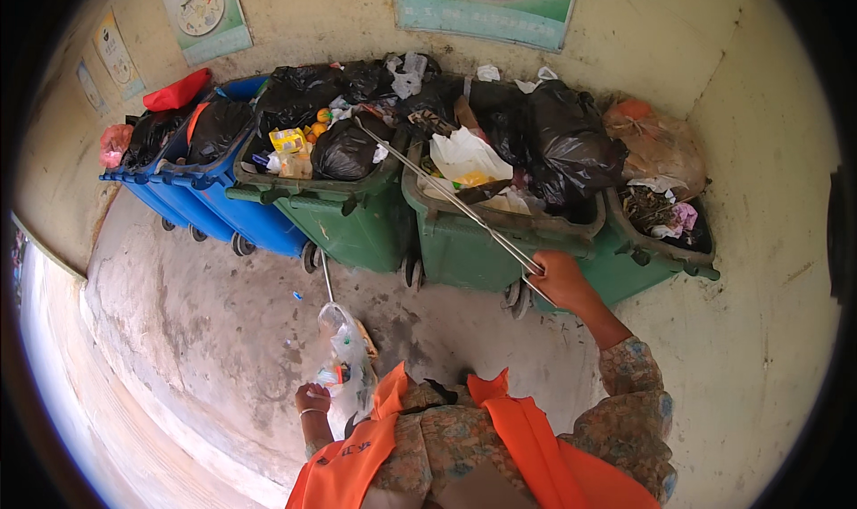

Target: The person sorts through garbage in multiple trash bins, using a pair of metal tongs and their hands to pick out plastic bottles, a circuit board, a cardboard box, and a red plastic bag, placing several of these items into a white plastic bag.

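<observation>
Long metal tongs (462, 207) are gripped in my right hand (562, 280), on the right above the front of a green wheeled bin (469, 254). Their far tips reach a black plastic bag (345, 151) in the green bin (348, 221) beside it. Near that bag lie orange fruit and a yellow packet (288, 140). My left hand (313, 398), low in the view, is closed on a clear plastic bag (355, 382) with bits of waste in it. A thin metal rod (327, 276) shows beyond the clear bag; its lower end is hidden.
Blue wheeled bins (248, 204) with bagged waste and a red bag (177, 90) stand at the left. A third green bin (643, 241), under a large brownish bag (656, 147), stands by the right wall. Posters (485, 13) hang on the back wall. A blue scrap (298, 296) lies on the concrete floor.
</observation>
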The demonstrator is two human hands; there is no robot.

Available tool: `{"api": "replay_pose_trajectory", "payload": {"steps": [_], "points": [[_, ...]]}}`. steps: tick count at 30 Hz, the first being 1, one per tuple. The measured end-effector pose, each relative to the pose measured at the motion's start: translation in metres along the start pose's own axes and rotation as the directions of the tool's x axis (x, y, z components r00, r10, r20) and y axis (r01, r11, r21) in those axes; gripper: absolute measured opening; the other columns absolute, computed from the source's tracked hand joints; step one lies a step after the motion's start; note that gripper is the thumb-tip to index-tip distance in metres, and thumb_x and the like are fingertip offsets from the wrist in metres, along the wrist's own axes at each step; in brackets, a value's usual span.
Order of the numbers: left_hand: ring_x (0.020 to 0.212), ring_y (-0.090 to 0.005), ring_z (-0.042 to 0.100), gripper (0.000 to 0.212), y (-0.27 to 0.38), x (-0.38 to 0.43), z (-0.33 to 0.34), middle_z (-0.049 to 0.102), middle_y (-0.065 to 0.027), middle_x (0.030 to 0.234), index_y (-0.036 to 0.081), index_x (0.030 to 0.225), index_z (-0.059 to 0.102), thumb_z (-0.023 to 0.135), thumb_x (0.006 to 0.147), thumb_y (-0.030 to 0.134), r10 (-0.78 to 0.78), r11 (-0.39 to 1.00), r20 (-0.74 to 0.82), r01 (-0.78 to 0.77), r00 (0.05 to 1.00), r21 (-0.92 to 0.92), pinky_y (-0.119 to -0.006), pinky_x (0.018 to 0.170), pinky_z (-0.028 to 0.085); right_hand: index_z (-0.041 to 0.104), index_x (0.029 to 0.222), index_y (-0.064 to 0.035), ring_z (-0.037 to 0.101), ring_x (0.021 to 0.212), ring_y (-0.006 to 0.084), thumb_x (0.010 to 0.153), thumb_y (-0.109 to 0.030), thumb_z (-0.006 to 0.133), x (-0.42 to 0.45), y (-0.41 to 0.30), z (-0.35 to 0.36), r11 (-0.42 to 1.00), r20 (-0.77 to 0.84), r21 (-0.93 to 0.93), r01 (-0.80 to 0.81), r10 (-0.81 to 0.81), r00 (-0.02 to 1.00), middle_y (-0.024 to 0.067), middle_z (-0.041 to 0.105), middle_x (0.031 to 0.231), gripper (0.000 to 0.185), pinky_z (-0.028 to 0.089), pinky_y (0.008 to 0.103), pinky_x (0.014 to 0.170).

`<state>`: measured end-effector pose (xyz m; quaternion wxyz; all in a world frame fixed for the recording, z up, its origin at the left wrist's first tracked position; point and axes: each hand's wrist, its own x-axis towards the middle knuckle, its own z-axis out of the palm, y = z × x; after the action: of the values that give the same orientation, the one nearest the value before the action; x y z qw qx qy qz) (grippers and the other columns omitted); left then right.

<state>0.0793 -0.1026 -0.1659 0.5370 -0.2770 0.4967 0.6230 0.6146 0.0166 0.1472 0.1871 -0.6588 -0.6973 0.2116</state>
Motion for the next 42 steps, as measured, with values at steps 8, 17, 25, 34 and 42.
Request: {"api": "replay_pose_trajectory", "payload": {"steps": [8,17,25,34,42], "points": [[0.051,-0.0112,0.047,0.012,-0.050,-0.020,0.063,0.044,0.0044,0.054,0.014,0.065,0.044,0.050,0.076,0.017,0.013,0.994,0.141,-0.028,0.990,0.103,-0.029,0.053,0.039,0.054,0.070,0.0022,0.056,0.057,0.0313,0.069,-0.013,0.065,0.010,0.069,-0.048,0.990,-0.179,0.108,-0.087,0.106,0.978,0.0180,0.055,0.062,0.019,0.041,0.0394,0.054],[0.062,-0.0114,0.053,0.011,-0.074,-0.038,0.040,0.053,0.0056,0.069,0.013,0.083,0.049,0.053,0.074,0.018,0.077,0.996,0.004,-0.077,0.997,-0.050,-0.031,0.061,0.042,0.061,0.063,0.0055,0.060,0.065,0.0370,0.069,-0.024,0.061,0.234,0.076,-0.021,0.935,-0.118,-0.307,0.177,-0.222,0.968,0.0246,0.060,0.070,0.030,0.048,0.0416,0.061],[0.055,-0.0121,0.055,0.009,-0.085,-0.061,0.018,0.056,0.0053,0.064,0.015,0.081,0.049,0.053,0.074,0.018,0.036,0.986,0.010,-0.034,0.999,-0.163,-0.034,0.060,0.045,0.067,0.085,0.0008,0.062,0.084,0.0363,0.069,-0.009,0.057,0.348,-0.041,0.015,0.843,0.245,-0.471,0.259,-0.158,0.957,0.0235,0.062,0.094,0.022,0.050,0.0435,0.070],[0.057,-0.0117,0.053,0.007,-0.089,-0.045,0.024,0.052,0.0052,0.062,0.012,0.077,0.049,0.051,0.075,0.019,0.087,0.994,0.053,-0.083,0.995,-0.074,-0.030,0.060,0.041,0.065,0.076,-0.0004,0.059,0.067,0.0290,0.069,-0.011,0.059,0.264,-0.057,-0.042,0.767,0.291,-0.597,0.237,-0.069,0.954,0.0186,0.062,0.081,0.014,0.047,0.0395,0.061],[0.063,-0.0127,0.052,0.007,-0.079,-0.037,0.026,0.052,0.0028,0.067,0.013,0.077,0.049,0.054,0.073,0.016,0.083,0.995,-0.027,-0.084,0.996,-0.053,-0.030,0.061,0.041,0.064,0.079,0.0069,0.060,0.083,0.0392,0.068,-0.018,0.058,0.142,0.009,-0.126,0.881,0.185,-0.451,0.140,-0.061,0.981,0.0275,0.060,0.090,0.028,0.049,0.0427,0.070]]}}
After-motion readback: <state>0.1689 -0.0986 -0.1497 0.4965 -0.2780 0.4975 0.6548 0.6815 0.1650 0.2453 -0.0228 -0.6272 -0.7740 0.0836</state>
